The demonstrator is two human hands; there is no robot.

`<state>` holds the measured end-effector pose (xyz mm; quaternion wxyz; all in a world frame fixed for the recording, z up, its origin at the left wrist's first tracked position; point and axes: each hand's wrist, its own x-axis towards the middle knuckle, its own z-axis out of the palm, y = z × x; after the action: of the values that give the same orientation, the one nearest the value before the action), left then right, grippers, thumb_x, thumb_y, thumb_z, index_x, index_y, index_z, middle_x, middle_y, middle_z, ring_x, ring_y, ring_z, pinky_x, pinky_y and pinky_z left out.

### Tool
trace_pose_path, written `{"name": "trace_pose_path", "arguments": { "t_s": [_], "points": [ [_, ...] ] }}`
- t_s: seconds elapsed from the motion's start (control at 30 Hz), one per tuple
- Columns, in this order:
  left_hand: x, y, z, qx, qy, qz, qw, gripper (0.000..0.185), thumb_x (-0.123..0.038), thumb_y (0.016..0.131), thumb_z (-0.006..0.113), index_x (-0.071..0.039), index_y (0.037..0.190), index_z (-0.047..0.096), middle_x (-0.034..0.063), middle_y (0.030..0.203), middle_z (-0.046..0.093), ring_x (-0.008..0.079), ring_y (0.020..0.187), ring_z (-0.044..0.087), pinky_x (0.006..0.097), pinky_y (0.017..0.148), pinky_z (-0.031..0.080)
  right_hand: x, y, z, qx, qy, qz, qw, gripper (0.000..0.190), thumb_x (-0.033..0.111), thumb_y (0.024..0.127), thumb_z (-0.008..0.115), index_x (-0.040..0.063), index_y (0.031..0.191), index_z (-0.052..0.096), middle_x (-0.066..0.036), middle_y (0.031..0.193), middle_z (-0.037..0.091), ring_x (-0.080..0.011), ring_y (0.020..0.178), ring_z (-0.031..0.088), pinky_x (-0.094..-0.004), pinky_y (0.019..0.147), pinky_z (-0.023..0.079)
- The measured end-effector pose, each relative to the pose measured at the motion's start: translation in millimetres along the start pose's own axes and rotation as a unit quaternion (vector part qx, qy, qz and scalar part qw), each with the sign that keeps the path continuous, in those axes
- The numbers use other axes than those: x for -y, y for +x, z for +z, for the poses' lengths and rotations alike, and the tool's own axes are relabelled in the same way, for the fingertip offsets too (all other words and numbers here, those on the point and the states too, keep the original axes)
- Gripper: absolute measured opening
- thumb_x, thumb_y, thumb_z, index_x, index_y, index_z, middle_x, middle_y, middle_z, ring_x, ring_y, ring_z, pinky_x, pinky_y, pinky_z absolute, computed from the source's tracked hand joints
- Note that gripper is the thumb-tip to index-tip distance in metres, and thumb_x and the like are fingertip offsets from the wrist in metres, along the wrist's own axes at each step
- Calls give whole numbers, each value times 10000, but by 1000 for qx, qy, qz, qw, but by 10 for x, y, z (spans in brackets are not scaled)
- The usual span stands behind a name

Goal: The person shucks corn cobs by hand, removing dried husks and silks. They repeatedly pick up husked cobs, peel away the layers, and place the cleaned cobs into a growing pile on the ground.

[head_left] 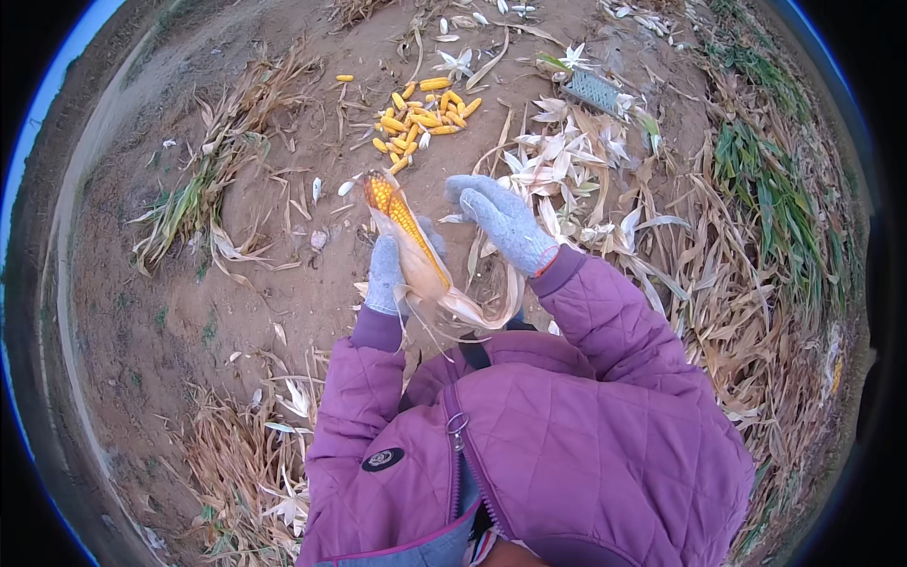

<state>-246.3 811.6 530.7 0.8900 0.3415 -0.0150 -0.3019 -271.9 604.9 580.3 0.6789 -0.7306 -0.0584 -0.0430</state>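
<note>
An ear of yellow corn (401, 214) points up and away from me, its kernels bare along one side. Pale dry husk (413, 266) still wraps its lower part, and a peeled strip (489, 310) curls off to the right. My left hand (386, 273), in a grey knit glove, grips the ear from the left and beneath, with some fingers hidden behind it. To the right, my gloved right hand (502, 221) is raised apart from the ear, fingers extended and nothing in it.
A pile of husked corn ears (418, 120) lies on the bare soil (283, 212) ahead. Stripped husks (560, 159) and a grey-green slatted object (592, 91) lie ahead right. Dry stalks (737, 283) line the right side; another bundle (212, 156) lies left.
</note>
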Motion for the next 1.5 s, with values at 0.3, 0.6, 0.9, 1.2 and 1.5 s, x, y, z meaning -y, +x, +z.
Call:
{"name": "trace_pose_path", "arguments": {
  "t_s": [0.3, 0.6, 0.9, 1.2, 1.5],
  "points": [
    [-106, -149, 418, -47, 491, 36, 869, 502, -341, 1007, 483, 1, 1368, 422, 121, 1213, 570, 199, 1101, 537, 326, 975, 428, 178, 102, 577, -79, 163, 95, 979, 396, 323, 1004, 505, 62, 1302, 493, -53, 981, 648, -125, 884, 603, -284, 782, 492],
    [179, -301, 570, -127, 346, 200, 908, 482, -307, 1024, 448, -19, 1406, 386, 91, 1308, 506, 164, 1163, 502, 314, 999, 412, 224, 115, 767, -93, 72, -100, 988, 336, 282, 1029, 413, 54, 1229, 557, -147, 1133, 633, -253, 1059, 624, -359, 930, 474],
    [7, -207, 374, -208, -13, 166, 964, 462, -490, 950, 545, -66, 1130, 517, 100, 1010, 618, 225, 889, 615, 387, 767, 531, 137, 6, 511, -27, 569, 137, 810, 332, 374, 1034, 422, 95, 1058, 600, 33, 662, 467, -84, 545, 414, -225, 510, 369],
    [-293, -292, 502, -121, 112, 214, 963, 498, -526, 939, 543, -63, 1123, 531, 102, 858, 644, 222, 776, 648, 351, 672, 553, -413, -525, 189, -70, -283, -16, 956, 310, 261, 941, 549, 65, 1176, 602, -132, 1004, 640, -308, 921, 633, -390, 835, 506],
    [61, -300, 630, -140, 201, 241, 939, 554, -478, 1013, 414, -40, 1350, 446, 108, 1186, 595, 208, 1053, 607, 339, 894, 519, 56, -187, 677, -102, -57, -118, 986, 359, 285, 979, 512, 53, 1246, 571, -176, 1124, 635, -339, 1066, 609, -377, 891, 493]
  ]
}}
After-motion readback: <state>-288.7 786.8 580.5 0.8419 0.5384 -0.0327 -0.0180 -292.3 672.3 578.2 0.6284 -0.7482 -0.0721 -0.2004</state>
